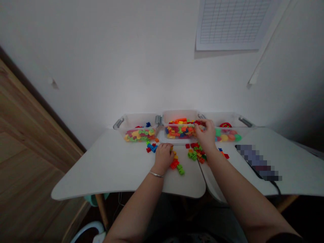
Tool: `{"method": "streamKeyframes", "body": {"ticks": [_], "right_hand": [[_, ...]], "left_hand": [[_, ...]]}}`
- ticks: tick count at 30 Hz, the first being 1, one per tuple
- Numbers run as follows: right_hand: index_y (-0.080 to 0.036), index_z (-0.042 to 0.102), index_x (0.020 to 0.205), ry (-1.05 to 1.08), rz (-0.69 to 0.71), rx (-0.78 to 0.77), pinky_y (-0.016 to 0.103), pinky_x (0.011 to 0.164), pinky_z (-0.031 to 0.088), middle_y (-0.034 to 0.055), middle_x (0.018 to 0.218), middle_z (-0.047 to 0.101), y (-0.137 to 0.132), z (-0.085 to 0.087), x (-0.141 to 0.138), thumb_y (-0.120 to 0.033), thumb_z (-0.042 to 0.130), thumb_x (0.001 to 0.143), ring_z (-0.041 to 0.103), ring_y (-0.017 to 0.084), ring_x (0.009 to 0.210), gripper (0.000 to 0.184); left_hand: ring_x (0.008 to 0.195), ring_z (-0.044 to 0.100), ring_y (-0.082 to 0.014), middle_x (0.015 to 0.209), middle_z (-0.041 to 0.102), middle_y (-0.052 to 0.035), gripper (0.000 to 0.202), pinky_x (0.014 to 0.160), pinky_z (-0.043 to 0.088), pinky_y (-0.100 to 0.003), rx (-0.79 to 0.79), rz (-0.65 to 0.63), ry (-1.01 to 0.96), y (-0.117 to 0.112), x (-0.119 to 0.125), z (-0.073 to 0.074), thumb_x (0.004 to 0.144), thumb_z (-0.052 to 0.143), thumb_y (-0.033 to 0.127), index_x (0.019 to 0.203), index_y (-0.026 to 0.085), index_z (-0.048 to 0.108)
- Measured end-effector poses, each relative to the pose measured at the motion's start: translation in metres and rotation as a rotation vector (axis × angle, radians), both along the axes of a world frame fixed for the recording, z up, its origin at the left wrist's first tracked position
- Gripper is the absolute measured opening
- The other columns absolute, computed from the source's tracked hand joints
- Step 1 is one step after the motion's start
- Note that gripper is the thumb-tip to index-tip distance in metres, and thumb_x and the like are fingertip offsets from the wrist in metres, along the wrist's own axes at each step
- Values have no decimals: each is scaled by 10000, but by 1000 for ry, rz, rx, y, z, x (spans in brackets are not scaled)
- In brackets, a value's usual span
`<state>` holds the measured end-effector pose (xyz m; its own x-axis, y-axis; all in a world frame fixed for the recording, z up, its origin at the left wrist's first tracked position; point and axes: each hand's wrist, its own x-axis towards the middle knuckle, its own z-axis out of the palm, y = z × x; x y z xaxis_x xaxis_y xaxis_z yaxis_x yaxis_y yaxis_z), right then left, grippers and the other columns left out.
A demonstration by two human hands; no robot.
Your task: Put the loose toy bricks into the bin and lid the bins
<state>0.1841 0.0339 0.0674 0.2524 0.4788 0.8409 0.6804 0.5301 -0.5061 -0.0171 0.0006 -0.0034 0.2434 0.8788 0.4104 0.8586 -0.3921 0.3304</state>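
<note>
My left hand [164, 156] rests on the table with its fingers curled over a crooked row of toy bricks, where yellow, red [174, 164] and green bricks [180, 169] stick out at its right side. Blue bricks [152, 147] lie just left of its fingertips. Above the right end of the middle clear plastic box [181, 114], my right hand [206, 133] is closed in a pinch, with a red brick [198, 123] at its fingertips. That box holds many mixed bricks. A loose pile of red and green bricks [192, 155] lies beneath my right wrist, partly hidden.
The left clear box [138, 119] holds bricks; the right one [234, 118] holds coloured round pieces and a red item. A blurred-out phone-like device [257, 162] with a cable lies on the right table [298, 168]. A seam parts the tables. A printed sheet [231, 25] hangs on the wall.
</note>
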Motion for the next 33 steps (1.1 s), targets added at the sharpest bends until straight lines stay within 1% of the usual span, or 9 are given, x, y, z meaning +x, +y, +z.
{"method": "streamKeyframes", "body": {"ticks": [3,6,9,12,15,20,26,29,33], "right_hand": [[-184,600,858,23,-11,19,347,772,459,36,832,588,16,17,7,-235,575,773,541,179,787,103],[-178,595,840,27,-6,27,330,750,462,36,838,578,28,28,7,-225,578,765,535,167,765,90],[-175,579,833,33,-21,46,318,738,463,38,847,567,35,34,2,-211,577,757,528,165,770,84],[-173,574,823,-13,-23,9,312,741,461,46,855,568,42,36,-5,-185,561,748,529,173,802,77],[-176,598,777,-108,-56,-109,324,805,448,55,848,591,48,32,-9,-149,540,738,543,187,856,75],[-195,682,789,-198,-209,-435,379,871,420,63,898,660,54,22,-8,-185,543,752,587,210,865,144],[-189,682,987,-241,-175,-559,397,888,425,71,955,700,58,19,-2,-265,568,768,619,221,874,258],[-174,661,1027,-220,-148,-491,435,931,405,90,1023,689,53,20,0,-275,567,771,610,243,928,290],[-168,637,1031,-195,-34,-197,431,954,399,102,1054,662,28,11,-10,-238,509,812,565,249,1016,263]], "left_hand": [[1067,522,-229,1085,652,-81,276,982,383,-383,-3,-4,-6,0,0,0,793,535,153,1055,157,621],[1071,523,-230,1084,653,-78,275,985,383,-381,-8,3,-13,0,0,0,795,531,154,1055,158,620],[1076,524,-233,1084,654,-82,285,987,385,-380,-11,13,-11,0,1,0,793,534,155,1066,154,615],[1077,523,-236,1094,652,-87,295,990,385,-379,-11,11,-7,0,1,0,795,533,154,1079,144,614],[1076,523,-237,1107,651,-86,315,996,383,-380,-10,11,-2,1,1,-1,797,531,154,1101,145,614],[1090,522,-238,1130,649,-89,342,1002,387,-389,-4,7,-4,1,1,-1,792,540,158,1127,153,611],[1089,538,-230,1133,645,-96,353,997,408,-384,4,-23,-25,2,0,-2,783,533,126,1126,150,614],[1105,537,-230,1175,625,-106,369,1004,412,-380,23,-15,-53,2,0,-3,770,548,121,1132,141,615],[1110,534,-230,1175,623,-107,358,1018,404,-388,62,13,-79,2,0,-4,764,541,109,1111,139,623]]}}
